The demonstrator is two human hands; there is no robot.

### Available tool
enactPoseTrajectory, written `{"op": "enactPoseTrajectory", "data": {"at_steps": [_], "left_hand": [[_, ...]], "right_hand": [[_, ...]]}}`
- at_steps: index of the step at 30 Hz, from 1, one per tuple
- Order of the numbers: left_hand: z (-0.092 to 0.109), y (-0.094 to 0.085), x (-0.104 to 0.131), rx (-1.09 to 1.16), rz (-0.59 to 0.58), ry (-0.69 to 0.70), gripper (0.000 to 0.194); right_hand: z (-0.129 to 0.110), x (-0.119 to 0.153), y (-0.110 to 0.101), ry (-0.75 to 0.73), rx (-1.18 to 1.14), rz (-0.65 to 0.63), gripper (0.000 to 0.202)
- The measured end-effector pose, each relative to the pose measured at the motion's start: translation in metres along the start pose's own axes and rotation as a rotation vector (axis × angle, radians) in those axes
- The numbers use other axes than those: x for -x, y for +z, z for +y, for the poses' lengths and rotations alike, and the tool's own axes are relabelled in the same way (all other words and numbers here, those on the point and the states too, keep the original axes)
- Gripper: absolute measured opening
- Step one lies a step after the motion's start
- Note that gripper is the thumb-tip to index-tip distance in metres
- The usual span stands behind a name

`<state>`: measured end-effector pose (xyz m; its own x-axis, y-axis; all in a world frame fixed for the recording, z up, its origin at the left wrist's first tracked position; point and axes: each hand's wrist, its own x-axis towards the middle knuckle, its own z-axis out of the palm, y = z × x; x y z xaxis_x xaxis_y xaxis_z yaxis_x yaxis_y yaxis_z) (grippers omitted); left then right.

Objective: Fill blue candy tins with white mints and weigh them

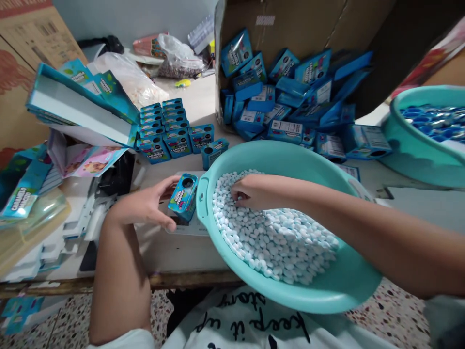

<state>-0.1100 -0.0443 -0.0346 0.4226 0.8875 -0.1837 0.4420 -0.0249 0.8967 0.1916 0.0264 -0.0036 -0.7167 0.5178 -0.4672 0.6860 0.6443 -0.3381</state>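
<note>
My left hand (148,201) is curved around the left side of a small blue candy box (184,194), its fingers behind the box and its thumb in front. A round dark opening shows in the box top, and the box leans a little beside the basin's handle. Under it lies a flat white plate (198,228), partly covered. My right hand (254,191) reaches into a turquoise basin (290,303) of small white candies (269,242). Its curled fingertips are down among the candies at the left side, partly hidden.
Rows of filled-looking small blue boxes (178,138) stand behind my left hand, near an open display carton (83,106). A large cardboard box (276,17) lies on its side with many blue boxes spilling out. Another turquoise basin (414,155) stands at right.
</note>
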Motion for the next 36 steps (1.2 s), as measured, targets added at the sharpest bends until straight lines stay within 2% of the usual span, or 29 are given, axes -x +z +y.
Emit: {"op": "enactPoseTrajectory", "data": {"at_steps": [3, 5, 7, 10, 11, 12, 14, 16, 20, 24, 28, 31, 36], "left_hand": [[0.014, 0.011, -0.003, -0.125, 0.064, -0.022, 0.083], [0.019, 0.018, -0.007, -0.173, 0.152, 0.031, 0.072], [0.018, 0.022, -0.010, -0.228, 0.324, 0.126, 0.071], [0.015, 0.024, -0.010, -0.476, 0.688, 0.261, 0.077], [0.015, 0.024, -0.009, -0.595, 0.769, 0.272, 0.078], [0.015, 0.024, -0.006, -0.708, 0.797, 0.267, 0.079], [0.019, 0.025, -0.002, -0.870, 0.731, 0.251, 0.077], [0.024, 0.027, 0.002, -0.933, 0.661, 0.304, 0.073], [0.028, 0.028, 0.001, -0.938, 0.747, 0.453, 0.073], [0.024, 0.029, -0.004, -0.967, 0.753, 0.435, 0.076], [0.014, 0.033, -0.013, -1.009, 0.924, 0.496, 0.081], [0.003, 0.037, -0.020, -0.979, 0.985, 0.538, 0.081], [-0.009, 0.039, -0.025, -0.897, 0.978, 0.505, 0.072]], "right_hand": [[0.003, -0.004, 0.002, 0.009, 0.009, -0.033, 0.015], [0.006, -0.008, 0.004, 0.028, 0.013, -0.065, 0.014], [0.008, -0.010, 0.004, 0.040, 0.010, -0.082, 0.014], [0.007, -0.009, 0.003, 0.042, 0.003, -0.080, 0.014], [0.007, -0.009, 0.002, 0.045, 0.002, -0.083, 0.014], [0.006, -0.008, 0.002, 0.047, 0.003, -0.088, 0.015], [0.005, -0.007, 0.001, 0.045, 0.010, -0.097, 0.015], [0.005, -0.006, 0.001, 0.040, 0.009, -0.099, 0.016], [0.007, -0.006, 0.001, 0.037, -0.015, -0.103, 0.017], [0.006, -0.006, -0.001, 0.050, 0.008, -0.110, 0.015], [0.004, -0.007, -0.001, 0.048, 0.003, -0.108, 0.015], [0.004, -0.007, -0.001, 0.062, -0.003, -0.116, 0.014], [0.005, -0.006, -0.002, 0.073, -0.009, -0.135, 0.016]]}}
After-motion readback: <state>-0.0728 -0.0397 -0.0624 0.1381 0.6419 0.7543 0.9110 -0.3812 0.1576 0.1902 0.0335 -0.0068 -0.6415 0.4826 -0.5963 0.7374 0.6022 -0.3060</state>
